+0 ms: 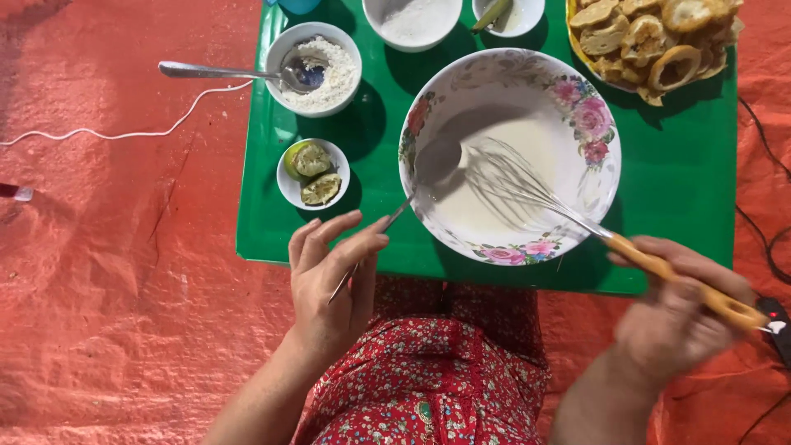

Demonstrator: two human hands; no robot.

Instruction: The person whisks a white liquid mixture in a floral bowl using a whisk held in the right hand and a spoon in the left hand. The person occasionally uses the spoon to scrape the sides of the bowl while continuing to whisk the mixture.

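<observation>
A large white bowl with a flower-patterned rim (589, 115) stands on a green tray table (684, 181) and holds pale liquid batter. My left hand (329, 280) pinches the handle of a metal spoon (432, 161) whose bowl rests in the batter at the left side. My right hand (680, 317), blurred, grips the yellow handle of a wire whisk (515, 185) whose wires sit in the batter.
On the table: a small bowl of white flour with a spoon (317, 70), a small bowl of squeezed lime halves (313, 173), two white bowls at the back (412, 21), a plate of fried pieces (651, 37). Orange tarp (124, 288) covers the floor; cables lie left and right.
</observation>
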